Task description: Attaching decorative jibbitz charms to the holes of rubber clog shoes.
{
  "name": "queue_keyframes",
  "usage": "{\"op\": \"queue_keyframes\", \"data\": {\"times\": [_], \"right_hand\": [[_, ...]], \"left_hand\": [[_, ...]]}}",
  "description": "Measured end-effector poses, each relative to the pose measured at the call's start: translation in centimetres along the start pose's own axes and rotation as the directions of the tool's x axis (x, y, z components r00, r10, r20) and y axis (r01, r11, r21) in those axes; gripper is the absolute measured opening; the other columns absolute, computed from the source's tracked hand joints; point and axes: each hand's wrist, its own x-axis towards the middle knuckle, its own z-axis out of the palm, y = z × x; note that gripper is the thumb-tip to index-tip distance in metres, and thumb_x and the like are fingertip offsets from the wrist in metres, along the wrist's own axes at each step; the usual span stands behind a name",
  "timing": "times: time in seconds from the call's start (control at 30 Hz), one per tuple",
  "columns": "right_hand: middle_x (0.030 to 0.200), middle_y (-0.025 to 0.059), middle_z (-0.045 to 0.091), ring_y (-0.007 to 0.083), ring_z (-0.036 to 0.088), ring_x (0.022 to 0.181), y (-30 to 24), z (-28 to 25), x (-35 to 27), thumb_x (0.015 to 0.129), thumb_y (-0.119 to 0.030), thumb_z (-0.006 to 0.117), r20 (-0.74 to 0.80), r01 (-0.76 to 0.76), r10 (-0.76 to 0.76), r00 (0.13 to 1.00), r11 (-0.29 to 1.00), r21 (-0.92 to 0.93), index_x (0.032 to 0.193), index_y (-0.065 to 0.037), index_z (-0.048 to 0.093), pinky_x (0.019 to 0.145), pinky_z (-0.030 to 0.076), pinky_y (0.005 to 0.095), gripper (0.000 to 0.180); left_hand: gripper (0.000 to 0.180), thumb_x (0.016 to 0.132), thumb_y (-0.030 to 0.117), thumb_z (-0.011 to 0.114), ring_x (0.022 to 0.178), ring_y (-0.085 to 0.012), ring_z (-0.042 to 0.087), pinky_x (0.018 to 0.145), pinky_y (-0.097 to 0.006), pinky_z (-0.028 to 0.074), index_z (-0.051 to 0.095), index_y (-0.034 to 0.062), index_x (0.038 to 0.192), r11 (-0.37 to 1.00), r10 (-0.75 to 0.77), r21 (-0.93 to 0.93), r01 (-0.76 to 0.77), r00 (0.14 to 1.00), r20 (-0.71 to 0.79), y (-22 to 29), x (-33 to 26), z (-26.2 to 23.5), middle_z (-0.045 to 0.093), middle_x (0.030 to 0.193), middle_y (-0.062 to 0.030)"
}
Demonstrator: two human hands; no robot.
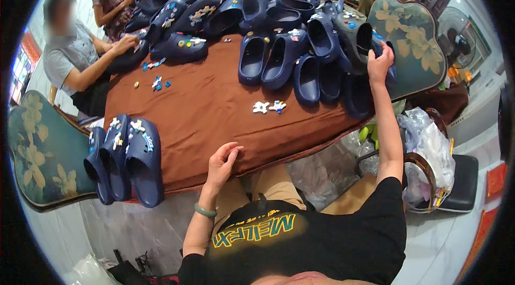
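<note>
My left hand (pixel 221 166) hovers over the near edge of the brown-covered table, fingers loosely bent and a little apart, with nothing seen in it. A green bangle (pixel 205 211) circles that wrist. At the far right of the table, my right hand (pixel 382 64) reaches up with its fingers closed on a navy clog (pixel 392 73), which the hand partly hides. Beside it several navy clogs (pixel 307 78) lie grouped with their openings facing me. Two white figure-shaped shoe charms (pixel 260 107) rest on the cloth between my hands.
Three charm-decorated clogs (pixel 144 164) stand at the left table edge. A large heap of navy clogs (pixel 214 3) covers the far side. Two people work at the left, one with a hand on a clog (pixel 131 59). Patterned chairs (pixel 402 43) flank the table; bagged items (pixel 429 151) sit at right.
</note>
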Motion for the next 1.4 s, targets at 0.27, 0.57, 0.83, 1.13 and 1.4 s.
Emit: {"op": "queue_keyframes", "data": {"times": [0.27, 0.57, 0.83, 1.13, 1.4], "right_hand": [[0.116, 0.0153, 0.053, 0.0323, 0.046, 0.115, -15.5, 3.1, -8.1, 0.079, -0.002, 0.061, 0.337, 0.294, -0.510, 0.791, 0.800, 0.523, 0.114, -0.003, 0.055, 0.102, 0.033, 0.0397, 0.036], [0.098, 0.0148, 0.063, 0.0327, 0.063, 0.088, -25.6, -0.6, -22.5, 0.078, 0.004, 0.060, 0.414, 0.128, -0.841, 0.348, 0.480, 0.868, 0.096, -0.003, 0.062, 0.074, 0.052, 0.0393, 0.019], [0.092, 0.0098, 0.064, 0.0289, 0.062, 0.087, -25.2, -1.2, -27.7, 0.079, -0.005, 0.065, 0.554, -0.128, -0.701, 0.449, 0.563, 0.817, 0.091, -0.008, 0.065, 0.075, 0.052, 0.0370, 0.013], [0.093, 0.0107, 0.064, 0.0292, 0.062, 0.088, -24.6, -1.1, -27.8, 0.081, -0.005, 0.063, 0.589, -0.261, -0.647, 0.484, 0.536, 0.803, 0.092, -0.006, 0.064, 0.075, 0.052, 0.0361, 0.010], [0.129, 0.0192, 0.044, 0.0376, 0.040, 0.122, -30.0, 1.8, -27.6, 0.082, -0.032, 0.066, 0.674, -0.333, -0.404, 0.618, 0.643, 0.690, 0.124, -0.008, 0.049, 0.099, 0.037, 0.0445, 0.052]], "left_hand": [[0.022, 0.095, 0.010, 0.053, 0.097, -0.0126, 0.062, 0.085, -0.027, 0.049, 0.057, -0.0028, 0.113, 0.998, 0.066, -0.002, -0.067, 0.996, -0.053, -0.5, -0.9, -1.1, 0.068, 0.099, -0.0093], [0.006, 0.092, 0.006, 0.057, 0.073, -0.0080, 0.055, 0.068, -0.024, 0.047, 0.061, 0.0017, 0.091, 0.967, 0.255, 0.161, -0.198, 0.752, -0.607, 6.1, -6.1, -7.5, 0.059, 0.081, -0.0001], [0.043, 0.091, 0.024, 0.062, 0.116, -0.0178, 0.048, 0.098, -0.031, 0.037, 0.049, 0.0009, 0.126, 0.918, -0.052, -0.299, -0.259, 0.670, -0.740, 5.1, -7.0, -19.0, 0.054, 0.123, -0.0074], [0.017, 0.092, 0.017, 0.058, 0.093, -0.0158, 0.056, 0.086, -0.031, 0.044, 0.060, 0.0003, 0.096, 0.963, 0.204, 0.006, -0.271, 0.710, -0.674, 1.3, -2.0, -13.6, 0.060, 0.094, -0.0075], [0.033, 0.096, 0.017, 0.050, 0.108, -0.0187, 0.055, 0.095, -0.032, 0.044, 0.051, -0.0041, 0.121, 0.898, -0.078, -0.428, -0.103, 0.919, -0.386, 3.7, -0.6, -0.6, 0.057, 0.118, -0.0127]]}}
